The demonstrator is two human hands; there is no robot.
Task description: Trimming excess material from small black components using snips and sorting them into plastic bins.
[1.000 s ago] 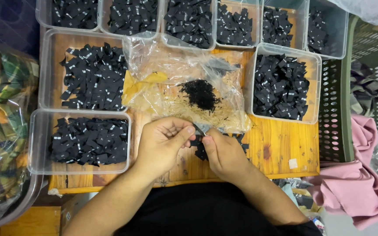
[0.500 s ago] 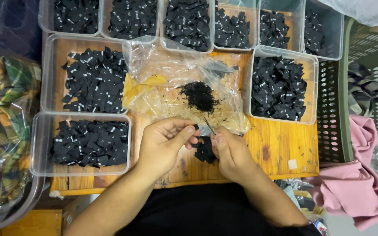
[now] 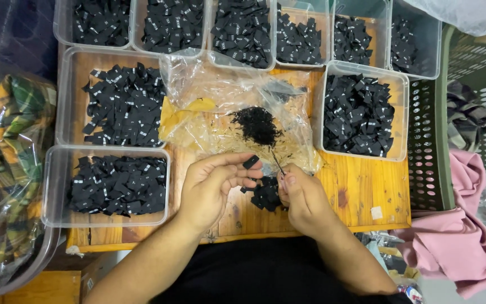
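My left hand (image 3: pixel 212 188) pinches a small black fabric label (image 3: pixel 251 162) between thumb and fingertips. My right hand (image 3: pixel 302 198) is closed around small scissors or snips, whose thin dark blade tip (image 3: pixel 277 161) sticks out toward the label. Between my hands lies a small heap of black labels (image 3: pixel 265 192) on the wooden board (image 3: pixel 361 186). Just beyond, a crumpled clear plastic bag (image 3: pixel 209 107) carries a mound of fine black thread trimmings (image 3: pixel 257 125).
Clear plastic tubs full of black labels ring the board: one at near left (image 3: pixel 111 186), one above it (image 3: pixel 122 101), one at right (image 3: pixel 361 115), several along the back. A green perforated basket (image 3: pixel 431 146) and pink cloth (image 3: pixel 457 247) lie right; plaid fabric in plastic (image 3: pixel 7 169) lies left.
My hands stayed together over the board's front middle. The left fingers shifted slightly and now show the label pinched at the fingertips, with the blade tip beside it.
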